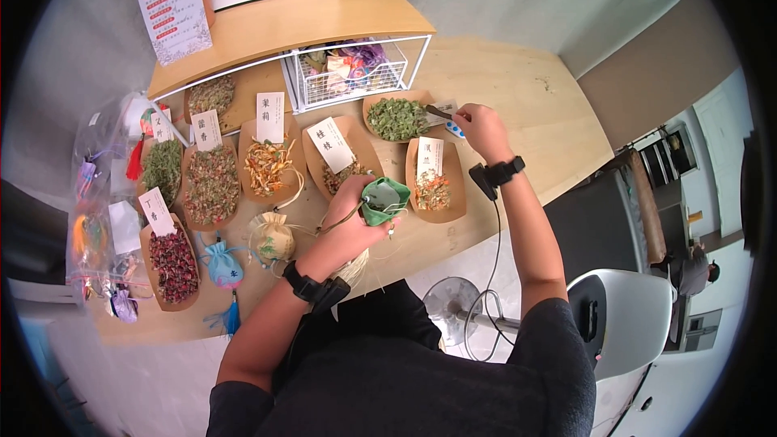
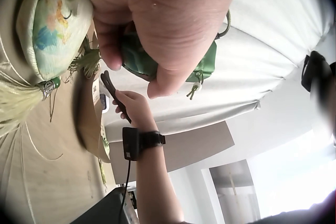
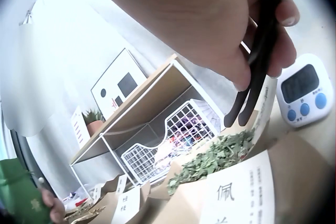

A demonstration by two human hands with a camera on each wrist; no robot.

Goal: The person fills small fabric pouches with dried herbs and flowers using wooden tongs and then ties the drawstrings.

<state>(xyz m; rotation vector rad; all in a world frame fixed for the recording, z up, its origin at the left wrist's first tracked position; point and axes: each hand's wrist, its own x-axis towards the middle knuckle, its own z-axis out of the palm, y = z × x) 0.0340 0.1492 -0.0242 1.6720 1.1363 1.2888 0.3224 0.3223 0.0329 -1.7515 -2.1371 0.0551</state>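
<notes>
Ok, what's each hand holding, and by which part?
Left hand: green pouch, round its body below the open mouth. Right hand: dark tweezers, gripped behind the tips.

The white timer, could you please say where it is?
In the right wrist view, the timer is near the right edge, right of the dark tweezers the right hand holds.

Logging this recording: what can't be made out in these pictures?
Middle of the green pouch: left wrist view, covered by the left hand.
Lower end of the nearest card: right wrist view, cut off by the bottom edge.
Small print on the sign: head view, too small.
</notes>
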